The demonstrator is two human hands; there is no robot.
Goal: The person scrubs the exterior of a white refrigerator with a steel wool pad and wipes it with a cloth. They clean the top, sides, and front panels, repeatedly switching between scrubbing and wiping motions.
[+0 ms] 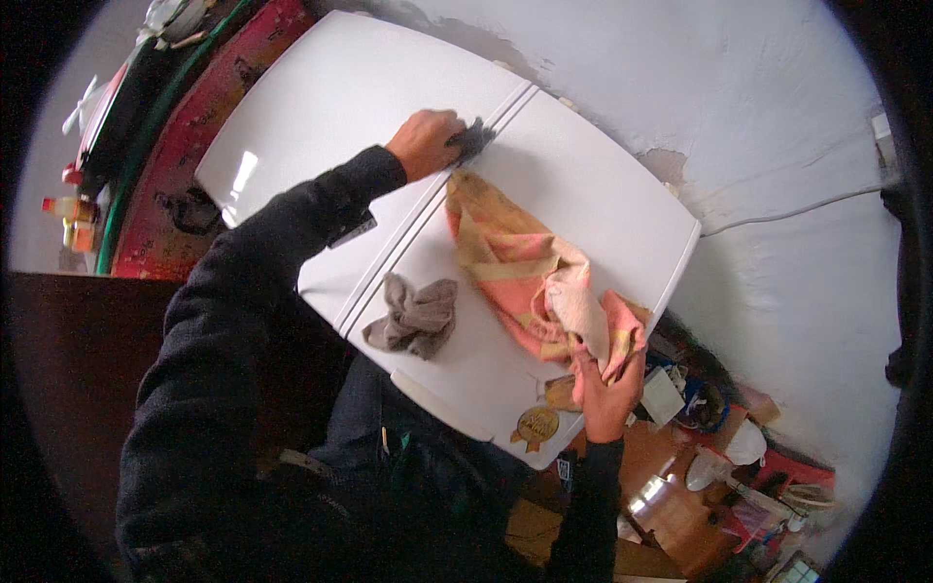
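Observation:
In front of me is the white top of an appliance (605,189), split across by a narrow double seam. My left hand (426,143) is closed on a small dark cloth (475,140) at the far part of that seam. My right hand (612,397) grips the near end of a pink and yellow patterned towel (503,270) by the right edge. The towel stretches bunched and creased over the surface towards my left hand. A crumpled grey-brown cloth (415,317), possibly a sock, lies apart from both hands near the seam.
A gold rosette sticker (537,428) marks the near corner. Beyond the far edge rises a white wall (773,109) with a cable (794,213). A red patterned cloth (197,160) and small bottles (73,211) are at left. Clutter covers a brown wooden surface (656,474) at lower right.

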